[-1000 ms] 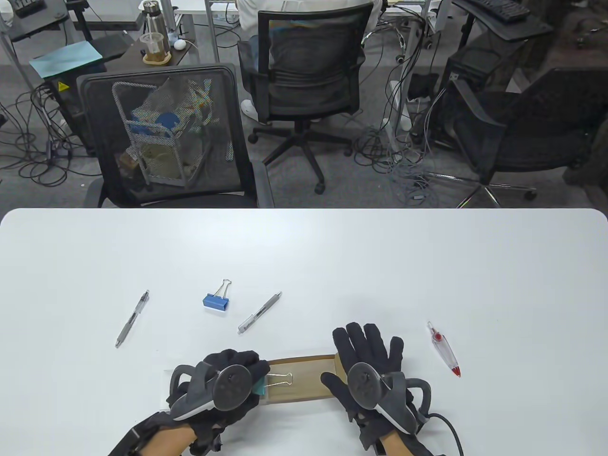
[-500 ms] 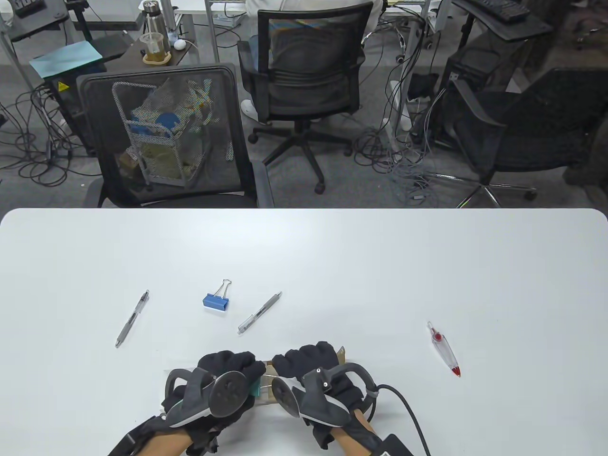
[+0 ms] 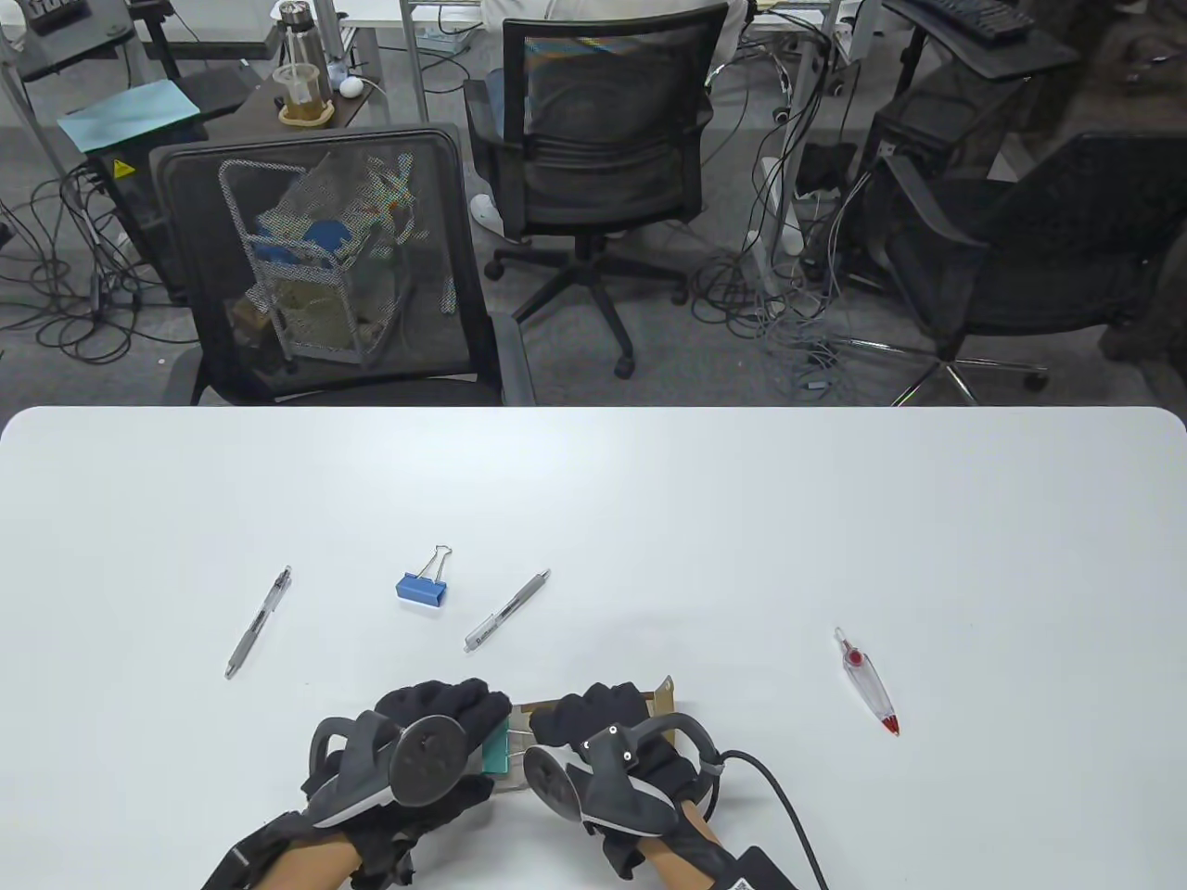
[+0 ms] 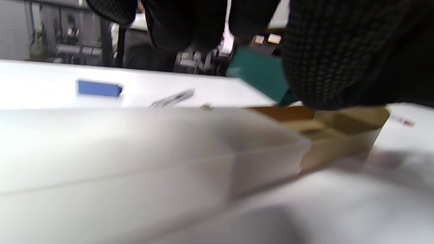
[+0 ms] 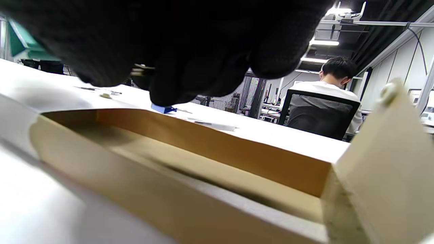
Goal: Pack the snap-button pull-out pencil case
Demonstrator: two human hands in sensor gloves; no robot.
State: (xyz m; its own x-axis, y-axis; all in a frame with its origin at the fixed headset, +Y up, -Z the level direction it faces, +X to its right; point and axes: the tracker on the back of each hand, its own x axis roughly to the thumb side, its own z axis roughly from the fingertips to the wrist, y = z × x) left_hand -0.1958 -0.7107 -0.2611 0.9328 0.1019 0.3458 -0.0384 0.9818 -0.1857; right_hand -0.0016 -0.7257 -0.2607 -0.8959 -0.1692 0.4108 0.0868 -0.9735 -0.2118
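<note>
The pencil case lies at the table's near edge. Its translucent white sleeve [image 4: 135, 152] is under my left hand [image 3: 478, 718]. Its brown tray [image 5: 210, 142] is pulled out to the right, with the snap flap [image 3: 664, 693] standing up at its end. My left hand holds a green binder clip [image 3: 498, 749] upright over the tray's inner end. My right hand [image 3: 561, 725] is curled over the tray, and its fingers pinch the clip's wire handles [image 5: 142, 69]. The hands hide most of the tray in the table view.
A blue binder clip [image 3: 422, 591] and a grey pen [image 3: 506, 611] lie just beyond the hands. A second pen [image 3: 258, 623] lies at the left. A clear item with a red tip [image 3: 869, 681] lies at the right. A cable [image 3: 779, 797] trails from the right wrist.
My right hand left the tray's right end and moved left to the green clip. The clip's handles swung from lying over the tray to upright. My left hand shifted slightly left.
</note>
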